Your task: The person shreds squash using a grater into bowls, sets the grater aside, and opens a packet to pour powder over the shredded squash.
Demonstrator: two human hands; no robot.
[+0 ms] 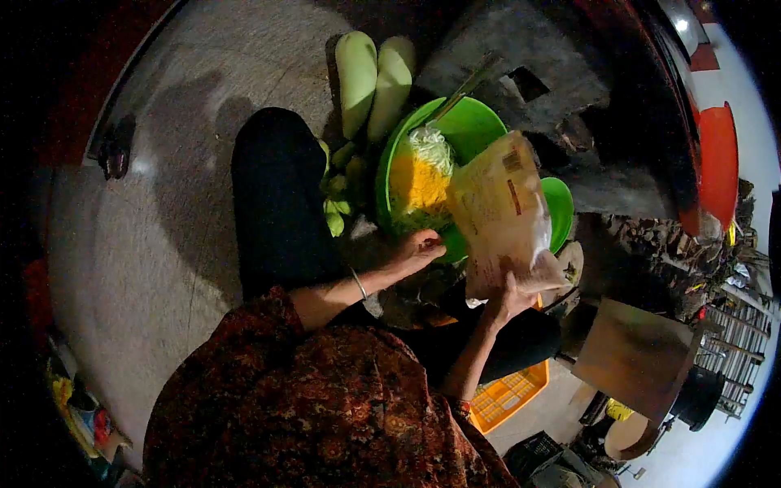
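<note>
My right hand point(511, 299) grips the lower end of a large printed plastic packet point(498, 215). The packet's upper part leans over a green bowl point(480, 126). Inside the bowl lie a yellow-orange powder point(425, 185) and pale shredded vegetable point(431, 146); some greener shreds show at the near side. By the bowl's near rim is my left hand point(416, 250), its fingers curled together. Whatever those fingers hold, if anything, is too small to make out. A thin stick-like handle point(465, 88) rests across the bowl's far rim.
Two long pale green gourds point(356, 85) lie left of the bowl, with smaller green vegetables point(335, 207) nearer me. Another green vessel point(558, 213) stands behind the packet. An orange crate point(512, 397) is at my right, near a brown board point(633, 358) and stacked firewood point(659, 252).
</note>
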